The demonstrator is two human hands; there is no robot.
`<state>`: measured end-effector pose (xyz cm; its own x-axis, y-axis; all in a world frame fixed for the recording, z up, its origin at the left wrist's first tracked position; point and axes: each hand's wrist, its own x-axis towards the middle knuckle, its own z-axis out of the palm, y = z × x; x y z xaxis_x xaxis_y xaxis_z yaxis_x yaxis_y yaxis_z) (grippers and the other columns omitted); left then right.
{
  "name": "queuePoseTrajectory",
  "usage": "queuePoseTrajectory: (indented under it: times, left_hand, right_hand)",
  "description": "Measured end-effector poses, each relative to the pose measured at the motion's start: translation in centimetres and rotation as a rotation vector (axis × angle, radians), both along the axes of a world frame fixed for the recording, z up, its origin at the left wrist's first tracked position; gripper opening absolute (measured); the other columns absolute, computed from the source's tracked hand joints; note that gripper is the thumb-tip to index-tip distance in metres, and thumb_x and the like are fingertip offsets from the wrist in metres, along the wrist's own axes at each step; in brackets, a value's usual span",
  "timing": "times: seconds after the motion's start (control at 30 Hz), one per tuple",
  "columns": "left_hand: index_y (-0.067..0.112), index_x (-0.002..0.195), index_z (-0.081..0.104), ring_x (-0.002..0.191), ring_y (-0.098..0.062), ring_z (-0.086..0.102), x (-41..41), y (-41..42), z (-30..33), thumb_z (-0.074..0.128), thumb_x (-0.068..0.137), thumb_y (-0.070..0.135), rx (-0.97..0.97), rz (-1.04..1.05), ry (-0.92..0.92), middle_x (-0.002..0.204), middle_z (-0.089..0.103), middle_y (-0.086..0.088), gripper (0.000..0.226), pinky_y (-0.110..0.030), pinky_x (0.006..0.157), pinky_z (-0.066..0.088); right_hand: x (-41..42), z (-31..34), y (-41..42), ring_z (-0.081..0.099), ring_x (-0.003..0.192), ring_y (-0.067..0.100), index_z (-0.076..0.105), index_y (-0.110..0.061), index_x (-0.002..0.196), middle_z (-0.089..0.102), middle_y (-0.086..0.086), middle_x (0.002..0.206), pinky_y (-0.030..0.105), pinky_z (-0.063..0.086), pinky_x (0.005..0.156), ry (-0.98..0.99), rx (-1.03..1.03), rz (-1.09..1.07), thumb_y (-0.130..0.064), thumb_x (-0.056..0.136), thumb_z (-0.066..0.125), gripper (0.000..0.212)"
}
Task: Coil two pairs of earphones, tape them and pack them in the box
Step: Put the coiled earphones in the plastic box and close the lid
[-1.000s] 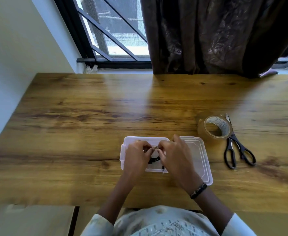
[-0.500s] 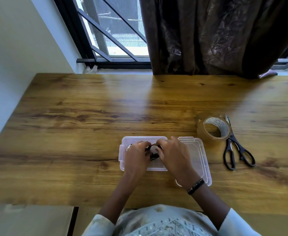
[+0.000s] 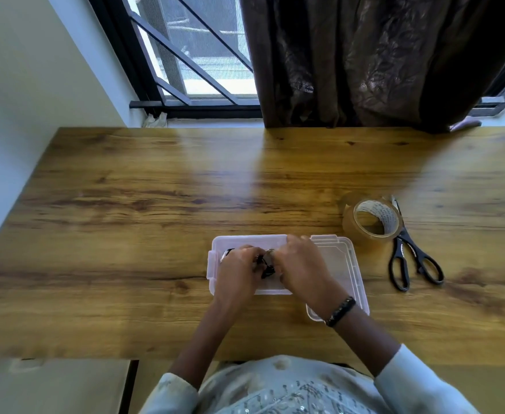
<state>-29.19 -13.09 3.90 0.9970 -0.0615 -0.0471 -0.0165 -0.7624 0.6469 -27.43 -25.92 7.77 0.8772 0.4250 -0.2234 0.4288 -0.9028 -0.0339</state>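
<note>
A clear plastic box sits on the wooden table near the front, with its clear lid lying open to the right. My left hand and my right hand are both over the box, fingers curled, pinching a coiled black earphone between them. Only a small dark bundle of the cable shows between the fingers. At the left edge of my left hand, a bit of another dark earphone peeks out inside the box.
A roll of clear brown tape stands right of the box, with black-handled scissors beside it. A dark curtain and window lie behind the table. A pale board sits below the front edge at left.
Both hands have lowered and shifted slightly left with the coiled earphone, deeper over the box. Tape and scissors have not moved.
</note>
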Motion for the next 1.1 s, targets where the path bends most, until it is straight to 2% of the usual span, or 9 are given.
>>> queuePoseTrajectory:
  times: [0.13,0.33,0.43,0.53,0.67,0.77,0.83,1.0,1.1]
  left_hand:
    - [0.016,0.1,0.072,0.087,-0.011,0.065,-0.2,-0.1,-0.1,0.067,0.081,0.001,0.009,-0.024,-0.059,0.1,0.072,0.001,0.024,-0.027,0.079,0.055]
    - [0.012,0.098,0.072,0.074,0.004,0.06,-1.0,-2.0,2.7,0.064,0.088,0.008,-0.224,-0.006,-0.072,0.092,0.071,0.005,0.014,-0.002,0.067,0.042]
    - [0.014,0.114,0.067,0.08,0.006,0.061,-1.8,-4.4,4.1,0.06,0.093,0.023,-0.484,-0.175,0.313,0.1,0.069,0.006,0.024,-0.007,0.067,0.046]
    - [0.017,0.128,0.056,0.093,0.002,0.057,-2.7,-6.7,3.6,0.059,0.093,0.033,-0.475,-0.288,0.495,0.111,0.06,0.01,0.039,-0.011,0.08,0.047]
    - [0.026,0.13,0.05,0.115,-0.01,0.053,-3.2,-8.5,3.1,0.055,0.078,0.055,-0.469,-0.256,0.535,0.127,0.053,0.005,0.06,-0.038,0.098,0.048]
    - [0.033,0.114,0.051,0.107,0.009,0.05,-2.9,-9.2,3.5,0.057,0.091,0.032,-0.528,-0.206,0.524,0.111,0.049,0.021,0.023,-0.022,0.097,0.046]
    - [0.037,0.11,0.048,0.102,0.004,0.052,-2.6,-9.4,4.0,0.054,0.096,0.018,-0.578,-0.192,0.512,0.104,0.045,0.026,0.025,-0.027,0.097,0.048]
    - [0.043,0.102,0.044,0.11,-0.01,0.053,-2.9,-9.7,4.9,0.054,0.096,0.019,-0.663,-0.106,0.517,0.101,0.046,0.027,0.027,-0.038,0.098,0.049]
    - [0.04,0.117,0.046,0.119,-0.012,0.049,-3.6,-9.7,4.9,0.057,0.094,0.03,-0.72,-0.044,0.512,0.123,0.048,0.017,0.028,-0.041,0.1,0.047]
  right_hand:
    - [-0.3,-1.1,-0.6,0.049,0.075,0.013,0.069,-0.02,0.083,0.065,-0.001,0.079,0.022,0.036,0.067,-0.075,0.244,-0.085,-0.023,0.085,0.072,0.005]
    - [-1.1,-0.7,-7.4,0.056,0.072,0.0,0.064,-0.025,0.091,0.064,-0.012,0.083,0.013,0.04,0.061,-0.053,0.661,-0.467,-0.025,0.087,0.068,0.005]
    - [-2.0,-2.6,-10.4,0.061,0.088,0.01,0.064,-0.016,0.11,0.067,-0.001,0.101,0.02,0.045,0.072,-0.046,0.62,-0.661,-0.023,0.091,0.064,0.02]
    - [-3.0,-3.8,-11.6,0.055,0.104,0.02,0.06,-0.011,0.121,0.061,0.006,0.117,0.029,0.042,0.082,-0.057,0.589,-0.751,-0.021,0.091,0.061,0.031]
    - [-3.7,-4.2,-11.8,0.051,0.107,0.019,0.056,-0.01,0.127,0.055,0.01,0.126,0.028,0.042,0.084,-0.002,0.629,-0.81,-0.022,0.094,0.058,0.036]
    - [-3.7,-4.3,-11.7,0.048,0.1,0.011,0.056,-0.011,0.128,0.055,0.01,0.125,0.019,0.041,0.078,0.019,0.679,-0.835,-0.021,0.095,0.058,0.034]
    - [-3.6,-4.5,-11.8,0.052,0.1,0.012,0.057,-0.013,0.127,0.056,0.008,0.123,0.015,0.041,0.075,0.021,0.721,-0.84,-0.021,0.094,0.059,0.034]
    - [-3.2,-4.2,-12.4,0.06,0.099,0.01,0.06,-0.014,0.124,0.066,0.001,0.113,0.009,0.041,0.069,0.15,0.933,-0.957,-0.014,0.092,0.063,0.032]
    - [-3.6,-2.8,-13.3,0.065,0.096,0.01,0.064,-0.019,0.117,0.07,-0.001,0.108,0.018,0.048,0.071,0.204,1.091,-1.005,-0.011,0.091,0.063,0.027]
